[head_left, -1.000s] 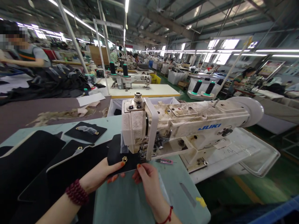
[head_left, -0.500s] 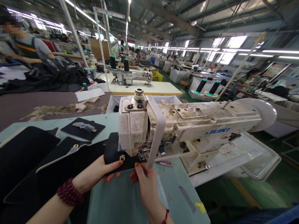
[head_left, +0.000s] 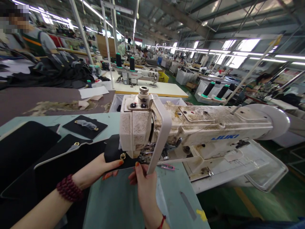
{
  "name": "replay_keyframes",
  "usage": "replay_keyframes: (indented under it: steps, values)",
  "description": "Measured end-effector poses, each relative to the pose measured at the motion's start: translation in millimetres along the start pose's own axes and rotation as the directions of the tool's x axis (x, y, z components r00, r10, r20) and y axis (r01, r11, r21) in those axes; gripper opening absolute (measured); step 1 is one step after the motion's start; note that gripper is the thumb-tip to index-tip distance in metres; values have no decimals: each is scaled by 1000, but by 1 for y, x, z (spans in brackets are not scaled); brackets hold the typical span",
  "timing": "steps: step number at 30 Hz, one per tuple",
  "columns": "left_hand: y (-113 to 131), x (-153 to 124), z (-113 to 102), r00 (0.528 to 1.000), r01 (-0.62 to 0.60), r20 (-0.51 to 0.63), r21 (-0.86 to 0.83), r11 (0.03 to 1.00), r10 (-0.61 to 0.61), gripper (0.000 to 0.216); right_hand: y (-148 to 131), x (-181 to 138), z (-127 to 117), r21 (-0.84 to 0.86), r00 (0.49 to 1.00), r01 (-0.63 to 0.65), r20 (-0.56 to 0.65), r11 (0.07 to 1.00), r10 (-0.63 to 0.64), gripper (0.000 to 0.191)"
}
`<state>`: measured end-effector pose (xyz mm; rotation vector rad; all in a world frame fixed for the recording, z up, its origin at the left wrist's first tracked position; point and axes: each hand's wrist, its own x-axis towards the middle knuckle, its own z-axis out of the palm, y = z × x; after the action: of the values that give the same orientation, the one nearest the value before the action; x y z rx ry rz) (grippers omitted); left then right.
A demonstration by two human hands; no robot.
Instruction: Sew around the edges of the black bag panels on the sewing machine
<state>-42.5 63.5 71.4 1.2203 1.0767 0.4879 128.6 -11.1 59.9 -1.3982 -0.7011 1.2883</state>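
Observation:
A worn white Juki sewing machine (head_left: 202, 127) stands on a pale green table (head_left: 124, 203). Under its needle head lies a black panel (head_left: 113, 154) with a small gold clasp (head_left: 123, 156). My left hand (head_left: 95, 170) pinches the panel's near edge, thumb on top beside the clasp. My right hand (head_left: 140, 178) grips the same edge just below the needle area, fingers curled. A dark red bead bracelet (head_left: 68, 188) is on my left wrist.
More black panels (head_left: 59, 159) with gold fittings lie to the left, one further back (head_left: 85, 126). Pink thread snips (head_left: 166, 166) rest by the machine's base. A person in grey (head_left: 28, 41) works at a far-left table. Other sewing machines (head_left: 135, 73) stand behind.
The view has shifted slightly, so the machine looks closer and the hands lower-left. Both hands keep their hold on the black panel at the needle.

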Motion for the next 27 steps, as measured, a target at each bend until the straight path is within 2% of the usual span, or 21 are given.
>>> replay_keyframes:
  steps: [6, 11, 15, 19, 22, 24, 25, 26, 27]
  values:
    - [3, 1, 2, 998, -23, -51, 24, 999, 24, 48, 0, 1, -2, -26, 1000, 25, 17, 999, -24, 56]
    - [9, -3, 7, 996, -2, -89, -30, 1000, -1, 48, 2, 1, -4, -11, 997, 33, 69, 999, -33, 54]
    - [8, -7, 9, 994, -29, -109, -14, 999, 28, 47, -1, -8, -13, -26, 992, 38, 125, 999, -34, 54]
    - [7, -12, 14, 988, -53, -144, 21, 998, 55, 46, -16, -24, -44, -83, 987, 68, 148, 994, -55, 54]
    - [8, -14, 18, 986, -67, -152, 30, 997, 71, 46, -38, -37, -84, -188, 975, 205, 125, 960, -184, 47]
    - [7, -15, 20, 984, -72, -158, 34, 997, 77, 46, -63, -43, -117, -273, 940, 331, 10, 903, -342, 40]
    - [6, -15, 20, 984, -77, -161, 38, 996, 82, 47, -79, -44, -134, -311, 891, 398, -90, 863, -444, 35]
    - [5, -15, 20, 983, -80, -163, 42, 996, 86, 47, -98, -44, -152, -361, 809, 461, -205, 811, -551, 32]
    - [4, -15, 20, 983, -81, -164, 44, 996, 88, 46, -120, -42, -169, -427, 702, 501, -308, 753, -642, 32]
